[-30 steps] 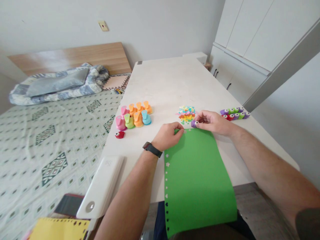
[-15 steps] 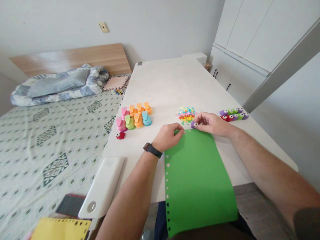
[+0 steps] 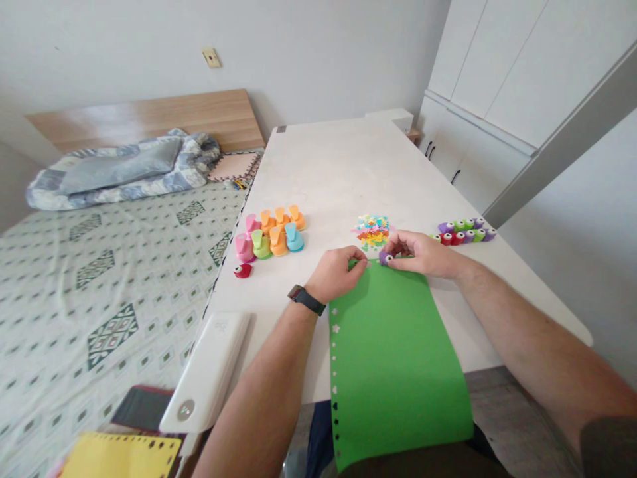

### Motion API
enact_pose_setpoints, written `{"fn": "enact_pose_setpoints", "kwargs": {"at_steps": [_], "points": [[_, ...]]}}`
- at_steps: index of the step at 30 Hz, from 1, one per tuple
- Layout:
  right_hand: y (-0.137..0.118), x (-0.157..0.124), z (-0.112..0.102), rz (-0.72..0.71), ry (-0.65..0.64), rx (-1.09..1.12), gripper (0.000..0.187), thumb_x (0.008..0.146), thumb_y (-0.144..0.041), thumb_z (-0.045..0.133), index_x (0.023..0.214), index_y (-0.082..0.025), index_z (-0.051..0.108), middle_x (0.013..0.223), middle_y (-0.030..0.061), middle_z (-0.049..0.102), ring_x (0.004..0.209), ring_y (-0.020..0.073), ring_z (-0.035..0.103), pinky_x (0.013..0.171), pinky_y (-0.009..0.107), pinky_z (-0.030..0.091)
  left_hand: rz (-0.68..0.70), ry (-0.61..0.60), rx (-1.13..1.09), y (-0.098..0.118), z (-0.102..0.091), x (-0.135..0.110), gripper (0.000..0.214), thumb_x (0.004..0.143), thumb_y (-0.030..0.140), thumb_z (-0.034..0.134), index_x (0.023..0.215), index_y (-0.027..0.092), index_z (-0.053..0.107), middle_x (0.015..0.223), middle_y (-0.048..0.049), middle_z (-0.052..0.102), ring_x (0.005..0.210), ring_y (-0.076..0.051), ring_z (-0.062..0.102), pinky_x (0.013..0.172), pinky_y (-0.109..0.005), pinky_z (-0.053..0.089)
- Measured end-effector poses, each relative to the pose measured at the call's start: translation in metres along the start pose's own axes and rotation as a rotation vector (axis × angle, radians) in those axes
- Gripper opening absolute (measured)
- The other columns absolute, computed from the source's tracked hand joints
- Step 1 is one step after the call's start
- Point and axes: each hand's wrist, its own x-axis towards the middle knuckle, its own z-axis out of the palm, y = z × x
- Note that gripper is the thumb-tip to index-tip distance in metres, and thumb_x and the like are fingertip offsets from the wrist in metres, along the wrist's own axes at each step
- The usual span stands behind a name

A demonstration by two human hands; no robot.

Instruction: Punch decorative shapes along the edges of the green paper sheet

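Observation:
A green sheet of paper (image 3: 398, 358) lies over the table's near edge, its front end hanging toward my lap. Small shaped holes run down its left side. My left hand (image 3: 339, 273) pinches the sheet's far edge near the left corner. In my right hand (image 3: 415, 255) is a small purple craft punch (image 3: 385, 257), held between thumb and fingers at the sheet's far edge. Just beyond the punch sits a pile of colourful paper cutouts (image 3: 373, 229). Whether the punch's slot is around the paper I cannot tell.
Large lever punches (image 3: 277, 241) stand in two rows to the left, with a red small punch (image 3: 242, 270) before them. Several small punches (image 3: 462, 232) line up at right. A white power bank (image 3: 209, 372) and yellow punched paper (image 3: 124, 455) lie at near left.
The purple punch has turned slightly in my right hand and sits a little lower against the sheet's far edge. My left hand keeps its hold. The camera view has shifted slightly.

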Motion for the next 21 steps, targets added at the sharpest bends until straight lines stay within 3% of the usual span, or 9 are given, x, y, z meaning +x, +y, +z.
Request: {"fn": "enact_pose_setpoints", "kwargs": {"at_steps": [8, 21], "points": [[0.0058, 0.0014, 0.0016, 0.056, -0.023, -0.016, 0.042, 0.084, -0.035, 0.075, 0.12, -0.018, 0.066, 0.115, 0.0096, 0.072, 0.104, 0.0241, 0.068, 0.097, 0.042, 0.053, 0.014, 0.003, 0.009, 0.0044, -0.0007, -0.0003, 0.021, 0.095, 0.029, 0.055, 0.096, 0.019, 0.074, 0.093, -0.0033, 0.078, 0.079, -0.016, 0.068, 0.072, -0.026, 0.047], [0.0049, 0.0016, 0.0008, 0.031, -0.059, -0.012, 0.046, 0.083, -0.041, 0.075, 0.123, -0.018, 0.068, 0.108, 0.0084, 0.074, 0.098, 0.023, 0.069, 0.094, 0.041, 0.054, 0.045, 0.005, 0.019, 0.0056, -0.0026, -0.002, 0.02, 0.095, 0.028, 0.055, 0.097, 0.019, 0.073, 0.092, -0.0037, 0.077, 0.08, -0.017, 0.068, 0.073, -0.027, 0.047]]}}
